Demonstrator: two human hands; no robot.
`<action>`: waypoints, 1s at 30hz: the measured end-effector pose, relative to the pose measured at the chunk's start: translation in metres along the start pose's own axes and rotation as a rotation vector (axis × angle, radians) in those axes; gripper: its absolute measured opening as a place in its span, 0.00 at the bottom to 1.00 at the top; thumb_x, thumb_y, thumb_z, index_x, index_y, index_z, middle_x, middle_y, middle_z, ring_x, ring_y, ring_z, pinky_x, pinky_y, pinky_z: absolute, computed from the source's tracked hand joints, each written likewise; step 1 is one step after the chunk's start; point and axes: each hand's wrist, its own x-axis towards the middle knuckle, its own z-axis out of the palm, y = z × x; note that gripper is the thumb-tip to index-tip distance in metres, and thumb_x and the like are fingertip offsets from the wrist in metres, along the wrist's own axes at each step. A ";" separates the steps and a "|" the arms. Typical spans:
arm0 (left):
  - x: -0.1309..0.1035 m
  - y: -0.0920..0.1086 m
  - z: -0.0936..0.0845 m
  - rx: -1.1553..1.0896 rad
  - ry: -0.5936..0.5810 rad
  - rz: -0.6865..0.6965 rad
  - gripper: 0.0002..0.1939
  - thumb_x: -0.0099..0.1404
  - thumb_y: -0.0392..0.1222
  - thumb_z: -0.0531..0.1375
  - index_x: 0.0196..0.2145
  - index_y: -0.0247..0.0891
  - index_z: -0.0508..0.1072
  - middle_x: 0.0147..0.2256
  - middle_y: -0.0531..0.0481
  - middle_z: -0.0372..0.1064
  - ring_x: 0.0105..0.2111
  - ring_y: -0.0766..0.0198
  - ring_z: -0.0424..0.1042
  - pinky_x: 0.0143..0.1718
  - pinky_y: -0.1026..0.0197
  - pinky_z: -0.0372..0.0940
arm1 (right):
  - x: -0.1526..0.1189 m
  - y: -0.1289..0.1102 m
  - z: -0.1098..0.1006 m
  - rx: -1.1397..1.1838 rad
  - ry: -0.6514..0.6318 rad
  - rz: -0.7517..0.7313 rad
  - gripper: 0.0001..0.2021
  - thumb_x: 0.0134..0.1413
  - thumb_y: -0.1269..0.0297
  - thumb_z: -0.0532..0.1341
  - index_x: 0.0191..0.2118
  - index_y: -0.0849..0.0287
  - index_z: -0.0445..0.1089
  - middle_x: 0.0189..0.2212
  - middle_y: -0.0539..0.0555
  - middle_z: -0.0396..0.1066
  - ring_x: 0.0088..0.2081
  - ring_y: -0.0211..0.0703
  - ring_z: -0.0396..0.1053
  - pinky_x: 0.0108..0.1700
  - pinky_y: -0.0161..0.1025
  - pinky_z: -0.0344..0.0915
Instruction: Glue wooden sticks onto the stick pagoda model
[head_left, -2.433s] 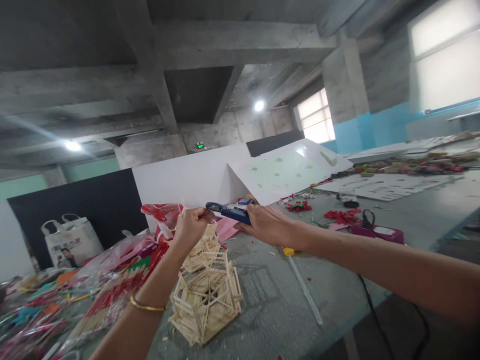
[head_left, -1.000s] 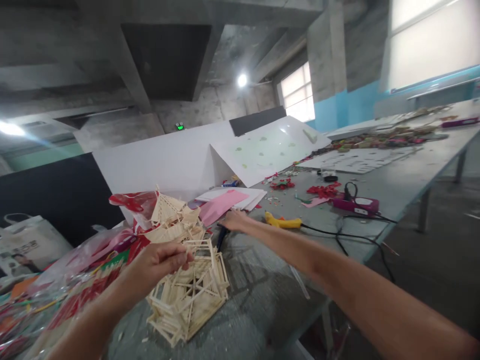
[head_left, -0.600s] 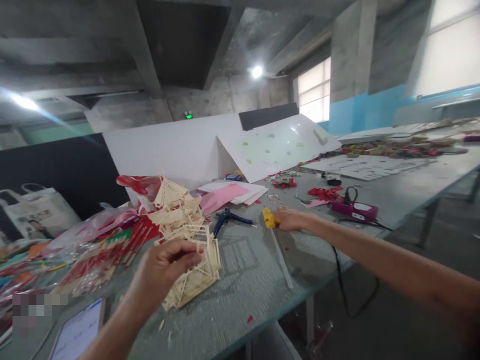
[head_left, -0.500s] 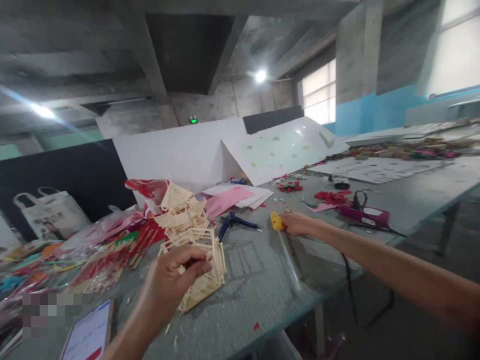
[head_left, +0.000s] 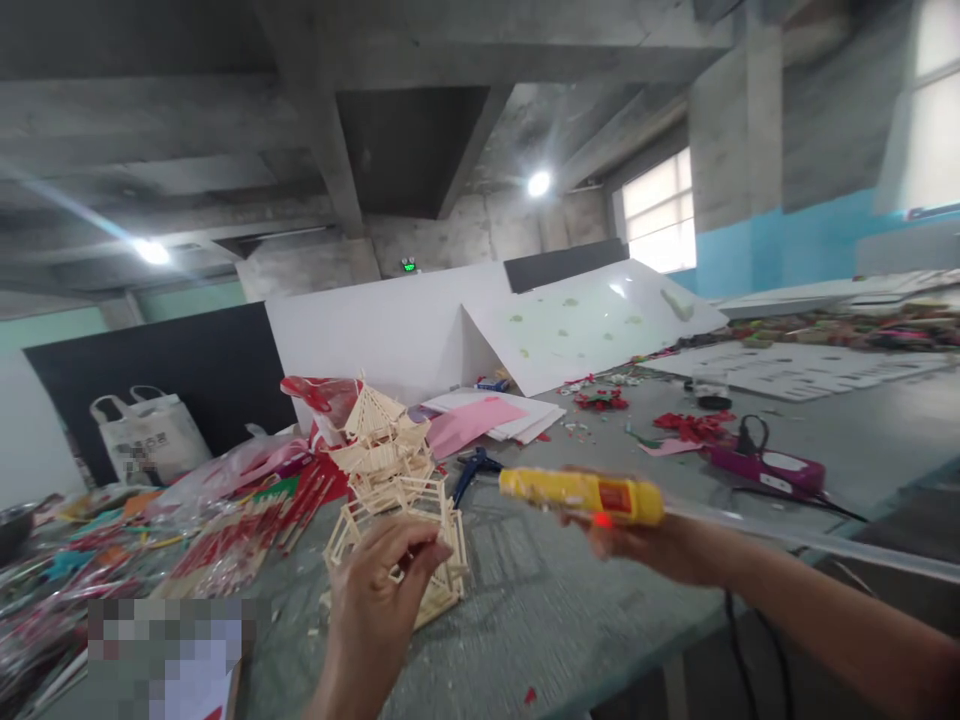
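My right hand (head_left: 637,545) grips a yellow glue gun (head_left: 574,492), its nozzle pointing left and a red light glowing underneath. A long clear glue stick (head_left: 810,540) runs out of its back to the right. My left hand (head_left: 390,570) is pinched closed in front of the wooden stick pagoda model (head_left: 394,465); whatever sits between its fingertips is too small to make out. Behind the gun's nozzle lies a dark blue tool (head_left: 471,470), partly covered.
Pink paper (head_left: 472,425) and white sheets lie behind the model. A purple power strip (head_left: 765,468) with a cable rests at the right, near red scraps (head_left: 694,427). Wrapped craft supplies (head_left: 225,535) crowd the left, with a phone (head_left: 202,670) in front.
My right hand has lifted the glue gun off the table and turned it level, bringing it nearer. My left hand stays pinched by the model. The view has shifted slightly.
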 end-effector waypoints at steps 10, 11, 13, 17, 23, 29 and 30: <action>-0.001 -0.005 0.010 -0.027 0.058 -0.075 0.04 0.55 0.40 0.61 0.25 0.39 0.73 0.25 0.54 0.70 0.24 0.69 0.66 0.27 0.68 0.61 | -0.004 -0.029 0.024 -0.281 -0.288 -0.151 0.19 0.54 0.44 0.51 0.28 0.58 0.56 0.28 0.48 0.56 0.27 0.35 0.55 0.30 0.34 0.56; -0.001 -0.004 0.010 -0.022 0.062 -0.069 0.03 0.55 0.40 0.61 0.25 0.40 0.73 0.25 0.55 0.70 0.24 0.69 0.66 0.27 0.68 0.61 | -0.004 -0.028 0.024 -0.279 -0.284 -0.152 0.20 0.54 0.44 0.50 0.28 0.58 0.56 0.28 0.48 0.56 0.27 0.35 0.54 0.29 0.34 0.55; -0.002 -0.002 0.011 -0.016 0.067 -0.054 0.03 0.55 0.39 0.61 0.25 0.40 0.73 0.25 0.55 0.69 0.24 0.70 0.66 0.27 0.69 0.60 | -0.004 -0.027 0.024 -0.270 -0.288 -0.148 0.21 0.53 0.42 0.49 0.28 0.58 0.55 0.28 0.48 0.56 0.28 0.35 0.54 0.29 0.34 0.55; -0.003 0.000 0.011 -0.012 0.070 -0.028 0.04 0.57 0.38 0.60 0.25 0.40 0.72 0.26 0.55 0.69 0.25 0.70 0.66 0.27 0.69 0.61 | -0.002 -0.024 0.024 -0.271 -0.316 -0.131 0.18 0.54 0.47 0.52 0.28 0.58 0.54 0.28 0.48 0.55 0.27 0.34 0.54 0.29 0.33 0.54; -0.002 -0.003 0.013 0.008 0.079 0.032 0.04 0.58 0.38 0.59 0.26 0.39 0.72 0.26 0.54 0.70 0.25 0.69 0.67 0.27 0.69 0.62 | -0.002 -0.019 0.022 -0.220 -0.317 -0.104 0.14 0.53 0.54 0.57 0.28 0.59 0.56 0.28 0.47 0.55 0.27 0.33 0.54 0.28 0.31 0.54; -0.003 -0.003 0.014 0.016 0.069 0.053 0.04 0.57 0.37 0.59 0.27 0.40 0.74 0.26 0.52 0.71 0.26 0.68 0.69 0.28 0.68 0.63 | -0.003 -0.019 0.020 -0.344 -0.325 -0.077 0.12 0.54 0.55 0.57 0.28 0.58 0.57 0.28 0.47 0.56 0.29 0.33 0.57 0.30 0.30 0.57; -0.004 -0.003 0.014 0.006 0.065 0.050 0.04 0.57 0.37 0.59 0.27 0.40 0.74 0.26 0.52 0.71 0.26 0.67 0.69 0.28 0.68 0.63 | -0.004 -0.021 0.020 -0.349 -0.318 -0.074 0.12 0.54 0.55 0.57 0.28 0.57 0.57 0.28 0.47 0.57 0.28 0.33 0.57 0.30 0.30 0.58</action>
